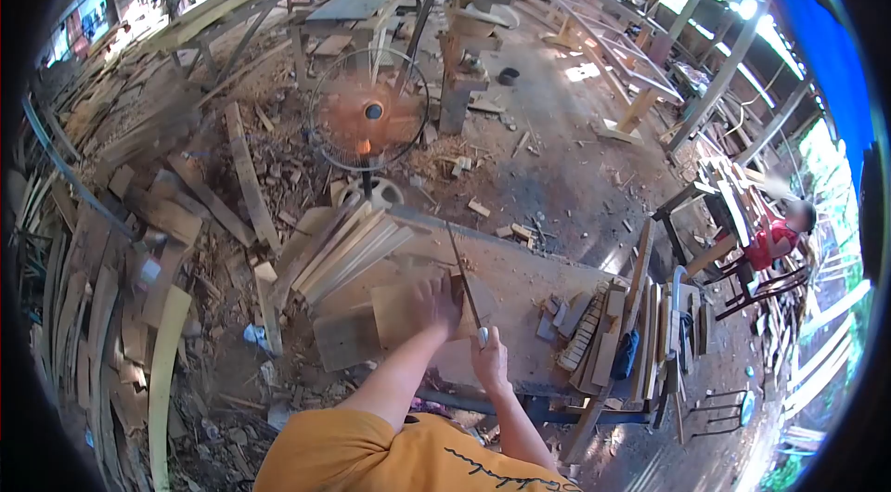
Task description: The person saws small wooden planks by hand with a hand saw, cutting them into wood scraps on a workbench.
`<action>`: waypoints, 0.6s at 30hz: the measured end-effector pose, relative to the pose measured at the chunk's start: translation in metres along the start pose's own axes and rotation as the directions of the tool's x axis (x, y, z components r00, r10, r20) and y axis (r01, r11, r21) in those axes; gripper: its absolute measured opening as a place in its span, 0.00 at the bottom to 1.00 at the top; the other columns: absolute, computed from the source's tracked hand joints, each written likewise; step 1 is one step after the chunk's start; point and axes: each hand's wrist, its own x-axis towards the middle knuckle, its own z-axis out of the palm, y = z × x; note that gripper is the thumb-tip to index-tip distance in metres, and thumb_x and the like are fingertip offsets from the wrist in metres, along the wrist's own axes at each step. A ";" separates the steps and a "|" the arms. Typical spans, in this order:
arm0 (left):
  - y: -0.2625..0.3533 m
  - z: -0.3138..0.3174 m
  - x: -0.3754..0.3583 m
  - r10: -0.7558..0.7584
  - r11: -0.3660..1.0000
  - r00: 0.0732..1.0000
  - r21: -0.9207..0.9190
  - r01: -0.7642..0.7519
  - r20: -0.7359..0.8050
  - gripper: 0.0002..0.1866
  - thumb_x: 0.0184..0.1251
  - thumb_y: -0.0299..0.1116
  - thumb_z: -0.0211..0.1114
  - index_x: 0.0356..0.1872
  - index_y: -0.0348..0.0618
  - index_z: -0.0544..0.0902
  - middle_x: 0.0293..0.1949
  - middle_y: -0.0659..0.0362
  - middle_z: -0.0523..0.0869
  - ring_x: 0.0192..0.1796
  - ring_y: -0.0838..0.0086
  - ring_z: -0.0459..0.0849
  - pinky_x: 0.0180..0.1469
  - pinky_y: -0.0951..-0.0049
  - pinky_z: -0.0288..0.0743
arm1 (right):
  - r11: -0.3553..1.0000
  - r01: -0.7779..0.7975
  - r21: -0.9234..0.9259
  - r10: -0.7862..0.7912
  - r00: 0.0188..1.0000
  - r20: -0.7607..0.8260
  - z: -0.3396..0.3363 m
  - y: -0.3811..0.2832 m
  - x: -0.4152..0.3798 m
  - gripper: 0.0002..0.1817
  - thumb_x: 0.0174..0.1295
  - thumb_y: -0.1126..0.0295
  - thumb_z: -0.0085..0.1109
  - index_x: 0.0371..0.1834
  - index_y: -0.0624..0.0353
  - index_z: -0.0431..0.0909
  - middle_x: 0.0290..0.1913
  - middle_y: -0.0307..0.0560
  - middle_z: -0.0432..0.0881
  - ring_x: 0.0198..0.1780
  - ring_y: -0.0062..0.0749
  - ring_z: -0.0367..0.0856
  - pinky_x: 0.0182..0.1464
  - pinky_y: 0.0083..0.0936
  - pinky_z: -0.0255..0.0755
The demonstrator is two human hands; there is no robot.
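My right hand is wrapped round the handle of a hand saw. The long, narrow saw blade points away from me over the workbench. Just left of the blade, my left hand lies with its fingers spread on a flat wooden board, partly covering it. The hand is slightly blurred, and a small dark piece beside its fingertips touches or nearly touches the blade. Where the teeth meet the wood is too small to make out.
A workbench carries a fan of wooden strips and stacked offcuts. Behind it stands a fan. Scrap wood heaps up at left. A person in red sits at far right.
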 end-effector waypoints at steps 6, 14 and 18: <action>-0.012 0.011 -0.026 0.155 0.977 0.979 0.167 -0.133 -0.130 0.37 0.75 0.58 0.39 0.78 0.48 0.52 0.77 0.52 0.56 0.78 0.51 0.51 0.77 0.42 0.36 | 0.998 -0.030 0.056 0.030 1.000 0.006 0.003 0.007 -0.003 0.17 0.64 0.61 0.61 0.42 0.63 0.68 0.32 0.74 0.80 0.39 0.74 0.79 0.39 0.59 0.71; -0.020 0.000 -0.116 0.526 0.833 0.843 0.130 -0.537 0.114 0.37 0.69 0.51 0.55 0.75 0.43 0.60 0.76 0.49 0.56 0.78 0.51 0.50 0.76 0.44 0.42 | 0.992 -0.078 0.094 0.073 0.995 0.064 -0.002 0.000 -0.002 0.17 0.64 0.62 0.59 0.46 0.63 0.70 0.36 0.74 0.81 0.42 0.72 0.79 0.44 0.57 0.73; -0.024 -0.004 -0.111 0.637 0.762 0.744 0.018 -0.648 -0.199 0.17 0.66 0.44 0.60 0.53 0.53 0.79 0.57 0.58 0.78 0.62 0.61 0.73 0.65 0.50 0.59 | 0.999 -0.040 0.034 0.038 0.998 0.054 -0.003 0.003 -0.003 0.17 0.64 0.62 0.59 0.47 0.63 0.68 0.35 0.73 0.81 0.42 0.72 0.79 0.44 0.57 0.73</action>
